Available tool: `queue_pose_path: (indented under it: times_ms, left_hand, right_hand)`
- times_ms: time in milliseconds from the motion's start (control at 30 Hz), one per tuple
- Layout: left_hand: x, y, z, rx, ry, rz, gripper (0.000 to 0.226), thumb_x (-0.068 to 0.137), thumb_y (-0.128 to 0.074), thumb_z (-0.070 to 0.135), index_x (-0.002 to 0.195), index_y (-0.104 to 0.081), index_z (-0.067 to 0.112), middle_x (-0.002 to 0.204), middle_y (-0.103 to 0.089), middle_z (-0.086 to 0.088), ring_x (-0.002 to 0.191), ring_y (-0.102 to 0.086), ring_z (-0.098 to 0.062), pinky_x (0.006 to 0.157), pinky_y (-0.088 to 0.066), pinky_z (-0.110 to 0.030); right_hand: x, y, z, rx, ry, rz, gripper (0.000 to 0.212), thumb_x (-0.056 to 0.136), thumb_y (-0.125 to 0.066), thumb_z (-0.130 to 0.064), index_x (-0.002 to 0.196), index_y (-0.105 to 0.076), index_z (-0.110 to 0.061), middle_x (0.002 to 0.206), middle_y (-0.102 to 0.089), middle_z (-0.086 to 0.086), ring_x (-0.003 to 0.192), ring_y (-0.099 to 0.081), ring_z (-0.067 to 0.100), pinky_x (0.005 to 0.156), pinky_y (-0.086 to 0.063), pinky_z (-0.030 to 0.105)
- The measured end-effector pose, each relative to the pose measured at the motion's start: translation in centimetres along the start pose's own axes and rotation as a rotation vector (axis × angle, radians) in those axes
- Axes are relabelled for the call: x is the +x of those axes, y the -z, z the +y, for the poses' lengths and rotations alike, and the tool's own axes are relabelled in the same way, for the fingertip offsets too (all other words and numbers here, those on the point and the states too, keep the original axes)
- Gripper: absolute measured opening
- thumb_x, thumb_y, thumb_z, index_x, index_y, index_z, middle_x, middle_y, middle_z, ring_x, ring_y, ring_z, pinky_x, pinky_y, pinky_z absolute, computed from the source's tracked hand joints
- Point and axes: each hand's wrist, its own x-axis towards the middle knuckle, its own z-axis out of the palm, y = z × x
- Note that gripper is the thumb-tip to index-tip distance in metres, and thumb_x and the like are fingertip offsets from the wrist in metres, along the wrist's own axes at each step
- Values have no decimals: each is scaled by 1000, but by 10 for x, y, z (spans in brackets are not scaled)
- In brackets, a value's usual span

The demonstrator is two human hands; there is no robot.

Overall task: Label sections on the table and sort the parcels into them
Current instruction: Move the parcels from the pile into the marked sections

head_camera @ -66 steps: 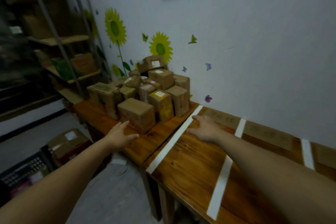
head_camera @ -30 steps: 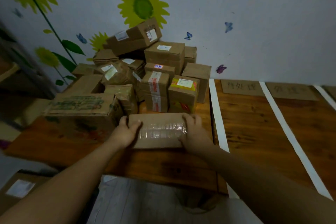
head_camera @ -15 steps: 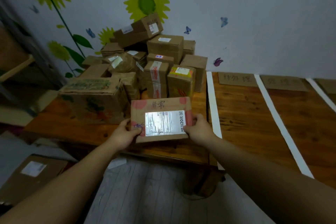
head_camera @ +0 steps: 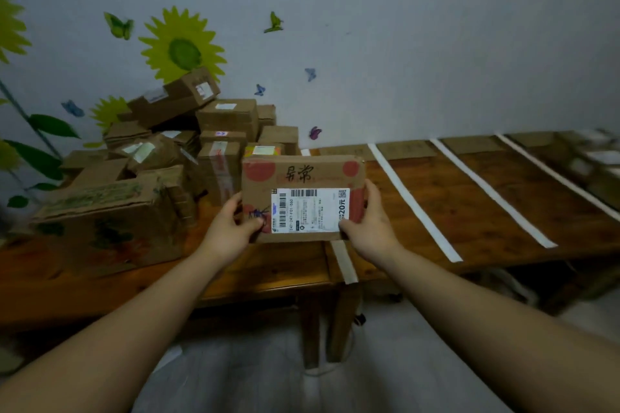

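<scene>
I hold a brown cardboard parcel (head_camera: 302, 178) upright above the table's front edge, its white shipping label and handwritten black characters facing me. My left hand (head_camera: 229, 233) grips its lower left corner and my right hand (head_camera: 370, 225) grips its lower right side. Behind and to the left sits a pile of several cardboard parcels (head_camera: 188, 144) on the left wooden table (head_camera: 275, 265). The right table (head_camera: 469, 204) is divided by white tape strips (head_camera: 407, 198) into sections, with cardboard label cards (head_camera: 406, 149) along the wall.
A large printed carton (head_camera: 107, 221) stands at the front left of the pile. More cards and papers (head_camera: 600, 157) lie at the far right. The wall (head_camera: 402, 43) with sunflower and butterfly stickers backs both tables. Grey floor (head_camera: 302, 379) lies below me.
I took the parcel off the front of the pile with both hands, turned its labelled face toward me and lifted it up and to the right. The view shifted right.
</scene>
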Motion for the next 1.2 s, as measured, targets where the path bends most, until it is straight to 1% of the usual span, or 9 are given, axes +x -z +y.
queue_pose_path:
  times_ms: [100, 233, 300, 400, 500, 667, 800, 967, 1200]
  left_hand:
    - [-10, -45, 21, -20, -75, -94, 60, 91, -57, 5, 144, -34, 21, 127, -57, -3, 110, -53, -15, 97, -42, -31]
    - [-24, -114, 58, -37, -212, -218, 69, 93, -50, -1, 148, -20, 28, 119, -51, 8, 106, -48, -5, 77, -46, -13]
    - [-28, -153, 77, -29, -258, -276, 75, 93, -50, 0, 149, -11, 33, 123, -51, 5, 107, -50, -6, 78, -51, -15]
    - [-36, -223, 103, 32, -343, -358, 79, 93, -53, 5, 148, -7, 39, 131, -53, 2, 113, -52, -9, 97, -47, -35]
    - [-52, -304, 133, 83, -399, -454, 78, 93, -54, 10, 148, -7, 41, 137, -51, 2, 120, -52, -14, 98, -48, -45]
    - [-72, -439, 175, 150, -460, -604, 73, 93, -56, 18, 149, -13, 35, 143, -44, 4, 119, -46, -7, 91, -46, -27]
    - [-78, -525, 201, 173, -457, -709, 72, 92, -58, 21, 149, -16, 32, 142, -45, 2, 114, -48, -6, 97, -48, -33]
    - [-66, -610, 215, 268, -445, -809, 69, 93, -56, 26, 149, -17, 32, 142, -43, 3, 109, -47, -6, 97, -48, -32]
    - [-7, -723, 224, 332, -422, -913, 68, 94, -54, 28, 149, -15, 32, 143, -41, 2, 108, -46, -7, 91, -45, -26]
  right_hand:
    - [-15, 41, 6, -56, -2, 94, 105, 84, -65, -3, 149, 5, -45, 148, -38, 2, 132, -43, 21, 104, -45, 44]
    - [-29, 114, 20, -128, -11, 231, 100, 90, -62, -9, 150, 10, -42, 154, -26, 1, 138, -34, 23, 108, -35, 40]
    - [-34, 155, 32, -152, -8, 303, 97, 90, -61, -12, 150, 9, -43, 152, -29, 1, 137, -36, 23, 107, -35, 38]
    - [-40, 224, 57, -166, -38, 393, 92, 92, -59, -14, 150, 6, -42, 148, -34, 0, 134, -39, 20, 106, -36, 36]
    - [-43, 302, 89, -201, -68, 472, 85, 93, -58, -18, 152, -2, -41, 143, -40, 2, 130, -44, 21, 105, -38, 37]
    - [-54, 426, 141, -203, -76, 530, 70, 95, -54, -18, 146, -16, -48, 137, -49, -2, 123, -51, 15, 99, -45, 30]
    - [-52, 508, 176, -251, -168, 591, 66, 95, -53, -22, 150, -21, -40, 139, -44, 0, 124, -47, 20, 103, -41, 35]
    - [-35, 570, 225, -180, -247, 612, 58, 89, -56, -28, 142, -35, -42, 133, -48, 3, 116, -52, 20, 100, -47, 45]
    - [34, 639, 281, -234, -393, 623, 54, 95, -54, -25, 144, -34, -32, 137, -37, 5, 121, -47, 23, 105, -42, 40]
